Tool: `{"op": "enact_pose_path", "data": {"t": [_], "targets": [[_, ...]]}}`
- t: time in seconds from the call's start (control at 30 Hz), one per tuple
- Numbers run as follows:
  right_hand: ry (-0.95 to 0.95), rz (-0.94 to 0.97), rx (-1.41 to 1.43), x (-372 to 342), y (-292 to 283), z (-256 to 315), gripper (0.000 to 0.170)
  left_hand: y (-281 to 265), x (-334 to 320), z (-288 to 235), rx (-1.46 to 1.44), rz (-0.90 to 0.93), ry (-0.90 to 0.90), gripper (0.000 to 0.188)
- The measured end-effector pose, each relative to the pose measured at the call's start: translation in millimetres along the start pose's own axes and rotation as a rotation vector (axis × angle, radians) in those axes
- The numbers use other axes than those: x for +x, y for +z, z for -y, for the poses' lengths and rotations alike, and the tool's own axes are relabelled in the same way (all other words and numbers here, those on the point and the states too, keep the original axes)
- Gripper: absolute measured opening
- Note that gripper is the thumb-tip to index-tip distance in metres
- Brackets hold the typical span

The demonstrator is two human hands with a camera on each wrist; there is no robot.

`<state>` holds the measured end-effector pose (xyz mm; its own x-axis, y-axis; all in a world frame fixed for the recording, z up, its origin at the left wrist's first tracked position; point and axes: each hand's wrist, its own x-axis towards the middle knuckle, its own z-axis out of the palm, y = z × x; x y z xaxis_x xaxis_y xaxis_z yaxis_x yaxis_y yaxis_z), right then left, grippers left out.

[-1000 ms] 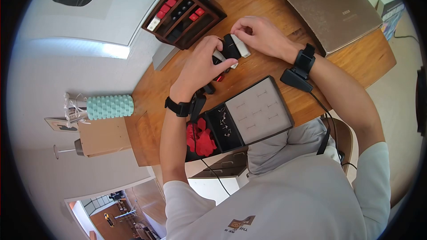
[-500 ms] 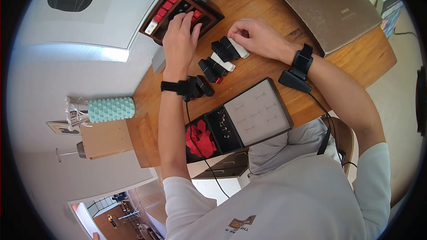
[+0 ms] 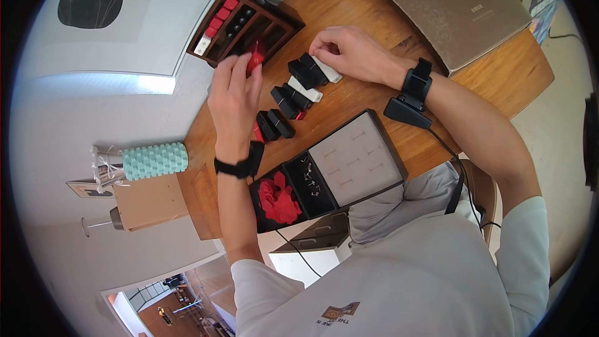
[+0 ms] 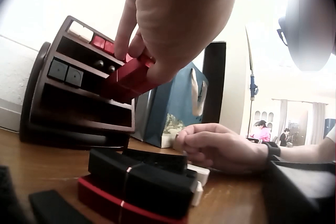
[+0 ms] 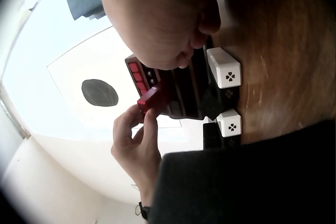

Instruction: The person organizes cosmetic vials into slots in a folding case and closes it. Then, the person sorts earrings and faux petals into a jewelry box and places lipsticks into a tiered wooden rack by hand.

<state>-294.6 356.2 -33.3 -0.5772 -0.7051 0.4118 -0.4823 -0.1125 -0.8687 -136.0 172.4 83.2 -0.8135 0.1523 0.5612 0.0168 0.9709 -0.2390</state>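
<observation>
In the head view my left hand [image 3: 234, 90] is raised before the wooden rack [image 3: 288, 19], its thumb and fingers pinching a long red box [image 3: 256, 56]. The left wrist view has this red box [image 4: 131, 79] tilted in front of the shelves; I cannot tell whether a second one lies against it. On the table my right hand [image 3: 352, 53] rests, fingers loosely curled, beside the end of a white box [image 3: 328, 71]. Black boxes [image 3: 302, 75] lie alongside it, with another white box [image 3: 304, 89] and further black boxes [image 3: 275, 125] nearer to me.
A black tray [image 3: 404, 165] at the table's front edge has a grey pad, small jewellery pieces and red petals [image 3: 279, 200]. At the back right lies a large brown case [image 3: 458, 15]. A blue paper bag [image 4: 186, 98] stands behind the right hand in the left wrist view.
My left hand left the boxes on the table, reached into the rack, and has come back toward me with the red box. The right hand has stayed beside the white box.
</observation>
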Motion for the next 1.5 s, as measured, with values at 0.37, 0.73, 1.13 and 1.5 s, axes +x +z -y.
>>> {"op": "enact_pose_path", "data": {"t": [0.37, 0.73, 1.13, 1.5], "targets": [[0.031, 0.056, 0.049, 0.7, 3.6, -2.1, 0.022, 1.4, -41.0, 18.2, 0.036, 0.416, -0.252, 0.024], [-0.008, 0.094, 0.013, 0.1, 2.8, -1.2, 0.017, 12.1, -44.2, 22.2, -0.107, 0.597, -0.226, 0.025], [-0.003, 0.116, 0.016, 0.9, 3.1, 2.0, 0.019, 22.3, -11.9, 56.7, 0.175, 0.085, -0.095, 0.030], [-0.031, 0.106, -0.010, 0.5, 3.0, -2.4, 0.016, 31.6, -22.6, 74.2, 0.030, 0.027, -0.114, 0.029]]}}
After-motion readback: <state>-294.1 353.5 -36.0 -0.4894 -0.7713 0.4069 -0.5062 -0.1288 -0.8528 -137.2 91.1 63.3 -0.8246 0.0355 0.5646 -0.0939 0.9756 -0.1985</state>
